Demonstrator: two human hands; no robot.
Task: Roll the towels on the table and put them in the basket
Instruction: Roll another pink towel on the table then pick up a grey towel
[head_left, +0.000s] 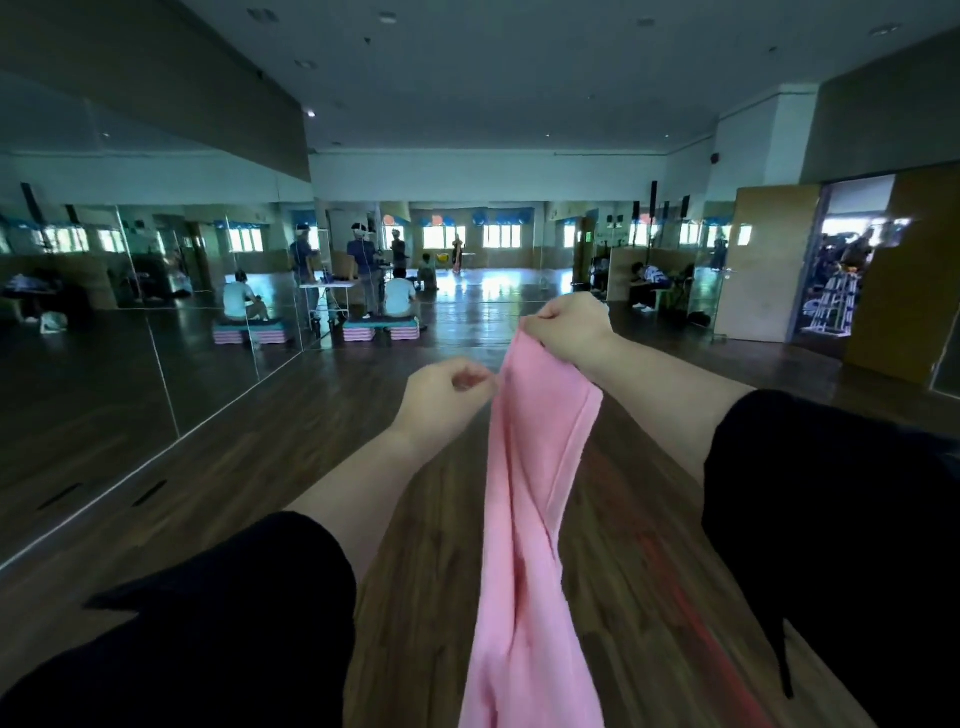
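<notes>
The person wears a black top with loose, wide sleeves. The left sleeve (234, 618) ends well behind the left hand (441, 397), leaving the forearm bare. The right sleeve (831, 519) stops equally far behind the right hand (569, 332), its hem hanging in a point.

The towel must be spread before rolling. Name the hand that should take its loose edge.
Left, likely. The left hand is curled right at the upper edge of the towel, though a pinch is unclear; the right hand grips the top and carries the hanging weight.
</notes>
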